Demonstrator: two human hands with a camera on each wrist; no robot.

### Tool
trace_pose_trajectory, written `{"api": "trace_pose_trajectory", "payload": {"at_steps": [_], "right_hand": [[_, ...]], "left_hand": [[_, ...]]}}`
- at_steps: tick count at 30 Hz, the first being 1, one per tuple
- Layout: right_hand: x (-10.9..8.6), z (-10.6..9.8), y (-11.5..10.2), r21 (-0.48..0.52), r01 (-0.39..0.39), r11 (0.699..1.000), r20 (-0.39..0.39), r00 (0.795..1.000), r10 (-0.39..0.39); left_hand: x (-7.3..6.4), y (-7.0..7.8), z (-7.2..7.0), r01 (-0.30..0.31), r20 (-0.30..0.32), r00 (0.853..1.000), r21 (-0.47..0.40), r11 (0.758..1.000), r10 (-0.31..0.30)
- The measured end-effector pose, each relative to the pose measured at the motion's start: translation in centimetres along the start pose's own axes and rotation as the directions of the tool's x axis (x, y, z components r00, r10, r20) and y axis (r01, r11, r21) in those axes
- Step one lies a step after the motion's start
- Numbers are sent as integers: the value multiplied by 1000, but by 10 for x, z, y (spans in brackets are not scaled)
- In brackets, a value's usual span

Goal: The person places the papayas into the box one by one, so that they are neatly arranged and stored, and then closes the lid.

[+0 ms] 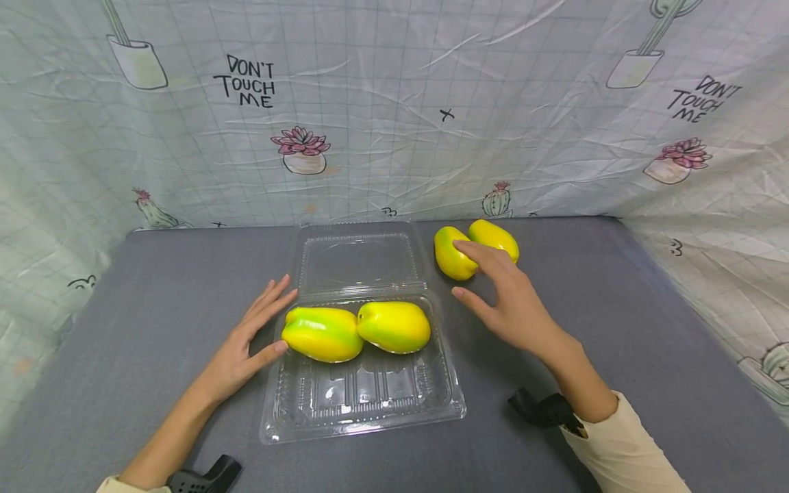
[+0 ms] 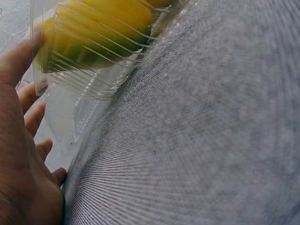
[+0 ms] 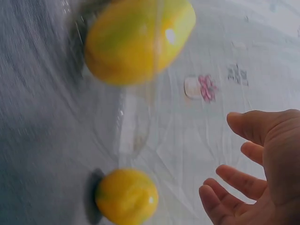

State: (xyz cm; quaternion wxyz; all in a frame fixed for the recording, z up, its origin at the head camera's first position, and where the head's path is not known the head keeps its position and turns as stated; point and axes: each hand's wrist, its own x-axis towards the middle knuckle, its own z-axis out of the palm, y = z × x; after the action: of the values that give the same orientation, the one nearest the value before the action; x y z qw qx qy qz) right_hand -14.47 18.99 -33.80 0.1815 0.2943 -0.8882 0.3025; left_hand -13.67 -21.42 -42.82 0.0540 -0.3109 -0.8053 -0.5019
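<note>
Two yellow-green, mango-like fruits, a left one (image 1: pixel 323 334) and a right one (image 1: pixel 394 327), lie end to end in the back half of a clear plastic clamshell box (image 1: pixel 370 426). Its lid (image 1: pixel 360 260) lies folded back, away from me. At the box's left rim is my left hand (image 1: pixel 237 356), fingers spread; in the left wrist view its thumb (image 2: pixel 21 58) touches the rim. Right of the box, my right hand (image 1: pixel 520 308) hovers with parted fingers, holding nothing. Beyond its fingertips two more such fruits, a nearer (image 1: pixel 453 255) and a farther (image 1: pixel 493 237), sit on the table.
A grey cloth-covered table (image 1: pixel 166 294) carries everything. Behind it and along both sides hangs a pale printed curtain (image 1: pixel 382 130). Each wrist wears a black strap-on device, one on the left (image 1: pixel 206 476) and one on the right (image 1: pixel 545 409).
</note>
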Motion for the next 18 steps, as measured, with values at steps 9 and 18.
{"api": "trace_pose_trajectory", "payload": {"at_steps": [9,18], "right_hand": [[6,-17,21,6,-107,994,-42,993,107],[7,-30,42,-16,-195,981,-46,980,194]], "left_hand": [[1,-1,-1,-3,-1,1000,-4,1000,3],[0,0,-1,8,3,1000,5,1000,-8]]}}
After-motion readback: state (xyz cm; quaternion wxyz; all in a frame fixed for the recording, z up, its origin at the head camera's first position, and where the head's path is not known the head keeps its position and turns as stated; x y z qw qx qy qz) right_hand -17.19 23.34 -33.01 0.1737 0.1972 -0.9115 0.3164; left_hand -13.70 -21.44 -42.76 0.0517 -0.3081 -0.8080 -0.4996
